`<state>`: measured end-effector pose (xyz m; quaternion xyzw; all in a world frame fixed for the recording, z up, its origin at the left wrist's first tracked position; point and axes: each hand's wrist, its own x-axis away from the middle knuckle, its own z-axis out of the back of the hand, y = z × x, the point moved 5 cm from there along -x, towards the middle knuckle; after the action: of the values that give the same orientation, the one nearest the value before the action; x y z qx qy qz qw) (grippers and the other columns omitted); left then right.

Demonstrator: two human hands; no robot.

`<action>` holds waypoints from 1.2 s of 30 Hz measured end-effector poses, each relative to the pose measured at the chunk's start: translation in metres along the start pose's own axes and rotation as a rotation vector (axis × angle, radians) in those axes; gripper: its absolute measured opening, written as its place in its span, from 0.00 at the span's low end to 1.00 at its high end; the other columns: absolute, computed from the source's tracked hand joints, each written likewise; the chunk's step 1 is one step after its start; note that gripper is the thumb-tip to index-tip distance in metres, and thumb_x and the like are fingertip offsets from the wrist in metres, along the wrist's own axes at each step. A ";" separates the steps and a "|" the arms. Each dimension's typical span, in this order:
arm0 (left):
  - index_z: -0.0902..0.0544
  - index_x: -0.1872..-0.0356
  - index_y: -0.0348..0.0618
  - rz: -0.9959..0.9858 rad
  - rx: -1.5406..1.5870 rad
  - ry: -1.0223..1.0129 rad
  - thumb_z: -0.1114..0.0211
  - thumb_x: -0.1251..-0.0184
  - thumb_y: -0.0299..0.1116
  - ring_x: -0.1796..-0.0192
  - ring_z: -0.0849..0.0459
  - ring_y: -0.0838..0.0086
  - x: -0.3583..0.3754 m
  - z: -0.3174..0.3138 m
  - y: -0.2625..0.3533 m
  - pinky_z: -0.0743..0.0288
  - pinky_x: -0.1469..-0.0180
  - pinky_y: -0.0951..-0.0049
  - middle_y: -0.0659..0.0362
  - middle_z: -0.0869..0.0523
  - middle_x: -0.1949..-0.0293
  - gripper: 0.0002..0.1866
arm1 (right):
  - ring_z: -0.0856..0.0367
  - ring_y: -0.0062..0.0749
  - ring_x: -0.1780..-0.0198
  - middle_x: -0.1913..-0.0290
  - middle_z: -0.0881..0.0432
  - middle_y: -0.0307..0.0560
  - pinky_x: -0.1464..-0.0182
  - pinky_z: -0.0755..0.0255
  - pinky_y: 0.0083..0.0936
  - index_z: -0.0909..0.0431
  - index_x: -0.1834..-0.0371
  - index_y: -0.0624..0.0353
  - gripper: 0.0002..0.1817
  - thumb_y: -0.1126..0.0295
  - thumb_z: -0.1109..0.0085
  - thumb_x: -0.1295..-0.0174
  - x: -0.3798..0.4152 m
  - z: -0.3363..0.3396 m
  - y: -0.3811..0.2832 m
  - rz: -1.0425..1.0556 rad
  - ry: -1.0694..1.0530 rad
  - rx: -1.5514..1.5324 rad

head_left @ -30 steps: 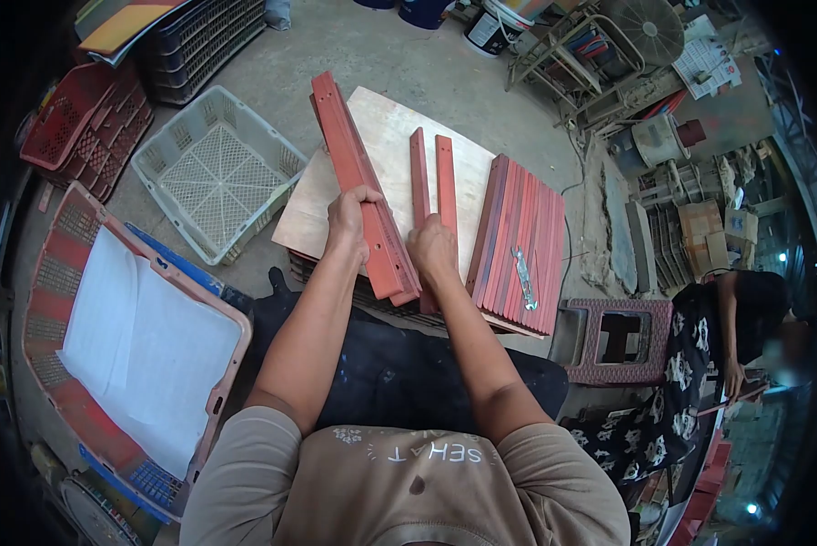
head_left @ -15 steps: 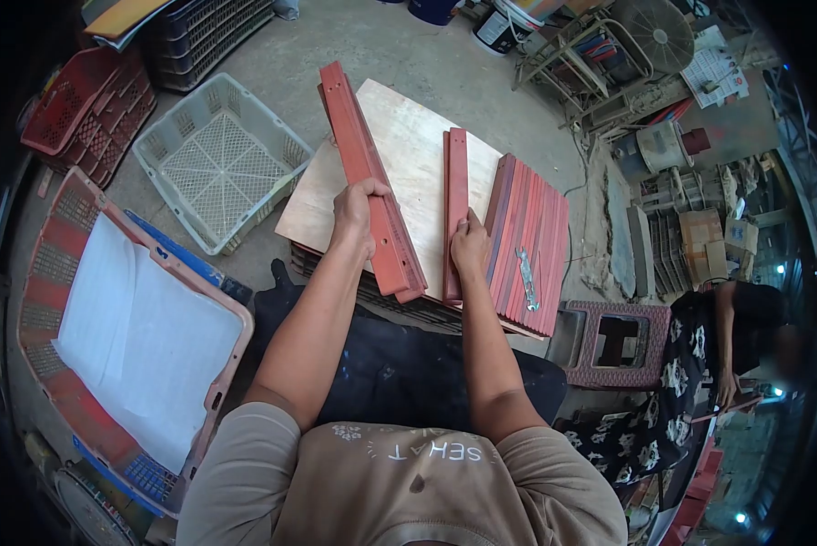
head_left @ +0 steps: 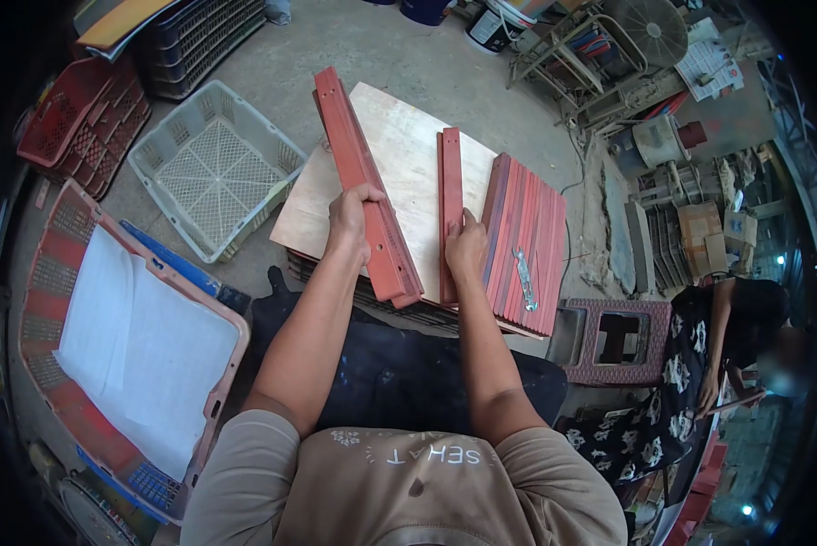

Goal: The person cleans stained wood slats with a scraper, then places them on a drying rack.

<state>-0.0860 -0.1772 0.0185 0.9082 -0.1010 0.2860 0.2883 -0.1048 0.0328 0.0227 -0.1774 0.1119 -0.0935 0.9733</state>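
My left hand [head_left: 352, 224] is wrapped round several long red wooden slats [head_left: 368, 196], held together at a slant over the left part of a pale plywood board [head_left: 404, 127]. Near the middle of the board, my right hand [head_left: 464, 244] has its fingers on a narrower pair of red slats [head_left: 451, 177]; the fingertips lie along their right edge. Just right of that hand, a row of red and dark slats [head_left: 536, 227] lies side by side on the board. A metal wrench [head_left: 525, 280] rests on top of the row.
At the left stand a white plastic crate [head_left: 213, 168], a pink crate [head_left: 49, 300] lined with white sheet and red crates [head_left: 81, 123]. A patterned stool [head_left: 645, 341] is right of the board. Another person [head_left: 722, 337] sits at the far right.
The view has shifted slightly. Both hands keep much the same places on the slats, and the other person's arm at the right has moved a little.
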 end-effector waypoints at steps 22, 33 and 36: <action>0.27 0.74 0.35 -0.013 -0.042 0.023 0.43 0.57 0.27 0.76 0.25 0.68 0.000 -0.002 -0.005 0.28 0.73 0.69 0.55 0.26 0.77 0.08 | 0.27 0.51 0.54 0.56 0.27 0.59 0.53 0.31 0.38 0.32 0.45 0.63 0.25 0.68 0.44 0.48 0.019 0.014 -0.025 0.243 0.190 0.141; 0.27 0.72 0.33 -0.093 -0.105 0.047 0.43 0.61 0.24 0.75 0.25 0.67 0.010 -0.005 -0.005 0.29 0.72 0.70 0.54 0.25 0.75 0.11 | 0.32 0.24 0.46 0.45 0.29 0.49 0.45 0.38 0.19 0.42 0.36 0.65 0.27 0.67 0.50 0.36 0.073 0.015 -0.094 0.024 -0.565 -1.138; 0.26 0.70 0.32 -0.131 -0.191 0.036 0.43 0.62 0.21 0.74 0.24 0.66 0.012 -0.007 -0.003 0.28 0.71 0.71 0.54 0.24 0.74 0.12 | 0.30 0.24 0.48 0.48 0.27 0.50 0.47 0.36 0.19 0.42 0.36 0.65 0.27 0.69 0.48 0.38 0.076 0.026 -0.092 0.010 -0.538 -1.050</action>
<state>-0.0780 -0.1705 0.0287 0.8761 -0.0629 0.2717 0.3933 -0.0383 -0.0600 0.0663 -0.6525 -0.1068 0.0272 0.7497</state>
